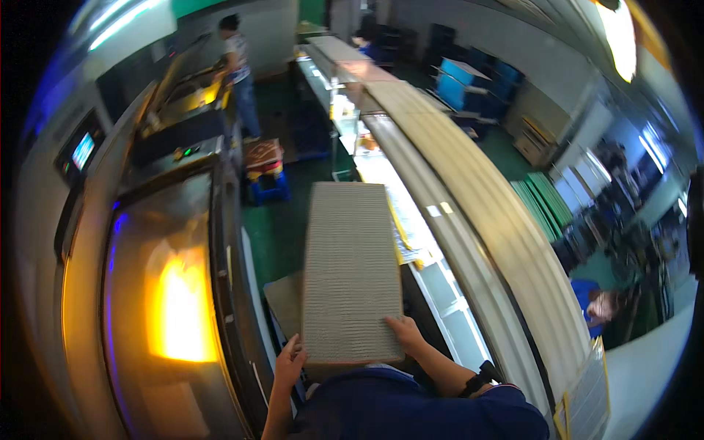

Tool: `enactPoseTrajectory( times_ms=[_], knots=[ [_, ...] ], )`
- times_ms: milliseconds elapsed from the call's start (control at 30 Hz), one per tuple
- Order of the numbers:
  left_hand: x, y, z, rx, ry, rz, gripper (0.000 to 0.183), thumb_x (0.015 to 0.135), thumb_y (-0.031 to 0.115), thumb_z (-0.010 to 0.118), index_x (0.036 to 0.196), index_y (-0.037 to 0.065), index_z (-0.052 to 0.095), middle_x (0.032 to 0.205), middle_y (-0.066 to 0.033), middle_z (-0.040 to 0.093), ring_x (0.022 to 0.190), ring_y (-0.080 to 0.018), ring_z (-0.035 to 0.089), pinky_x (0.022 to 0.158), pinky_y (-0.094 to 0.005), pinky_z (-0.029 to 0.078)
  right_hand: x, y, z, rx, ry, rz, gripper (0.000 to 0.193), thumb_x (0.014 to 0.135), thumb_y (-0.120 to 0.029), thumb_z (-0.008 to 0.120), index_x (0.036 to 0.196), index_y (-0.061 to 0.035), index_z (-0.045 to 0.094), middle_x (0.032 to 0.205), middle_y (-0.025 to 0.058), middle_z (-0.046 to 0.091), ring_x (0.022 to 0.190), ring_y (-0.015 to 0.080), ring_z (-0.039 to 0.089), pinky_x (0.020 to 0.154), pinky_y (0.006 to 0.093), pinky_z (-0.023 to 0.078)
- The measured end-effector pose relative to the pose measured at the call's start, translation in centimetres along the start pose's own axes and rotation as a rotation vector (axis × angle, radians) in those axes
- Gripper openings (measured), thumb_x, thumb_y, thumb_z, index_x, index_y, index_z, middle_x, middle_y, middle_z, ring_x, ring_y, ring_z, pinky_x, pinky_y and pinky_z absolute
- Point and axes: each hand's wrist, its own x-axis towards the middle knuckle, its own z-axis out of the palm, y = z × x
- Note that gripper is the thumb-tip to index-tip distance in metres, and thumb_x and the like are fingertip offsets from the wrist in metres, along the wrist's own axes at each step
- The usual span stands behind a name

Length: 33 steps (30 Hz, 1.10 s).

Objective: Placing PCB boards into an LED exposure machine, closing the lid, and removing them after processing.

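Panel (352, 271) (grey, ribbed) held near its bottom corners: left hand (291, 362) left, right hand (407, 336) right.

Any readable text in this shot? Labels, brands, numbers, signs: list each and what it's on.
None legible.
Lit wall screen, left: too small and blurred to read.
Two pale patches on the long bench's rail: possibly labels, no text discernible.
Ribbed grey panel between the person's hands: ribs only on the visible face, no lettering seen.
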Motion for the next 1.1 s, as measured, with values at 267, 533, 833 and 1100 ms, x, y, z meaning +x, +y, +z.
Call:
enactPoseTrajectory(
  times_ms=[267,533,833,1100],
  knots=[
    [4.0,-0.8,11.8,0.254,-0.336,-0.030,0.061,0.094,0.023,0.066,0.144,-0.002,0.044,0.124,-0.0115,0.067,0.099,-0.0149,0.065,0.090,-0.0290,0.051,-2.5,10.2,-17.4,0.420,0.457,-0.111,0.042,0.099,-0.027,0.060,0.132,-0.0031,0.052,0.122,0.0106,0.064,0.110,0.0282,0.063,0.090,0.0398,0.053],
    [3.6,-4.8,18.7,0.242,-0.593,-0.148,0.060,0.095,0.026,0.066,0.142,-0.005,0.046,0.126,-0.0143,0.065,0.107,-0.0163,0.064,0.094,-0.0304,0.049,-1.8,5.5,-21.9,0.644,0.478,-0.185,0.040,0.104,-0.032,0.049,0.128,-0.0005,0.051,0.100,0.0077,0.066,0.081,0.0164,0.064,0.064,0.0296,0.052],
    [2.8,-2.0,18.9,0.481,-0.512,-0.178,0.063,0.092,0.031,0.068,0.141,-0.004,0.048,0.128,-0.0177,0.064,0.109,-0.0198,0.065,0.095,-0.0314,0.049,-4.0,-0.4,-18.0,-0.161,-0.058,-0.071,0.038,0.100,-0.039,0.056,0.100,-0.0027,0.068,0.069,-0.0020,0.053,0.057,0.0042,0.046,0.048,0.0222,0.034],
    [3.2,-5.5,17.4,0.337,-0.512,-0.200,0.060,0.093,0.027,0.066,0.140,-0.005,0.047,0.129,-0.0163,0.064,0.110,-0.0184,0.064,0.095,-0.0301,0.049,-6.0,-6.5,-14.4,0.057,-0.006,-0.455,0.042,0.093,-0.012,0.067,0.132,-0.0072,0.053,0.099,0.0053,0.062,0.071,0.0076,0.054,0.061,0.0226,0.046]
  ],
)
